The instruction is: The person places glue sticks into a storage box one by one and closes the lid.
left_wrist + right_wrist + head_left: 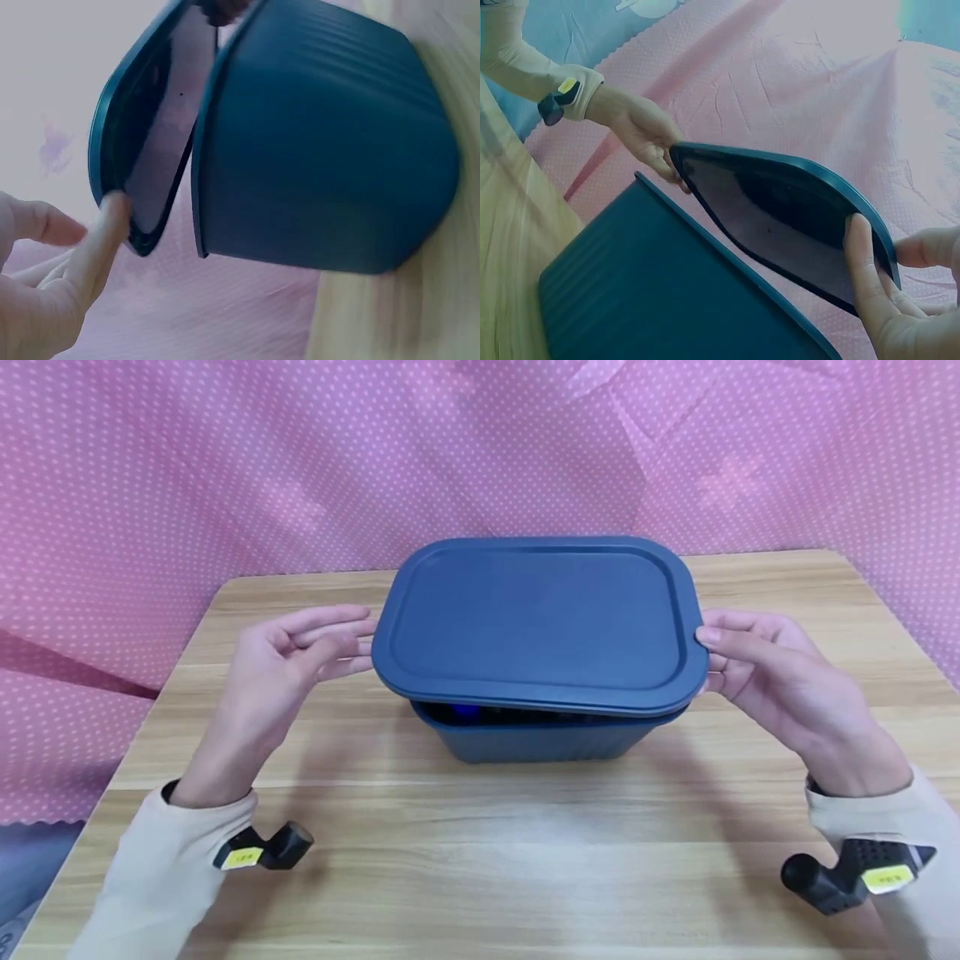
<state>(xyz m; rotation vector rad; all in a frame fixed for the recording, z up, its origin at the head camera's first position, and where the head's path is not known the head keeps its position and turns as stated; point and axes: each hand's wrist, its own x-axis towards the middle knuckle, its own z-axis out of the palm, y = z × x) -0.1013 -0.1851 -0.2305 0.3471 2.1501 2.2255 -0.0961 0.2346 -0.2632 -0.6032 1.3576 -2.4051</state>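
A dark blue lid (540, 618) is tilted above a matching storage box (540, 743), with a gap between them along the front. In the head view, my right hand (780, 668) pinches the lid's right edge, thumb on top and fingers beneath. The right wrist view shows the same grip, with fingers (862, 259) against the lid's underside. My left hand (281, 660) is at the lid's left edge, its fingers fairly straight. One fingertip touches the rim in the left wrist view, while the thumb stands apart from it. Inside the box, a bit of bright blue shows; the rest is hidden.
The box stands on a wood-grain table (525, 860) towards its back edge. Behind and beside the table hangs a pink dotted cloth (487, 460). Black devices with yellow labels are worn on both sleeves.
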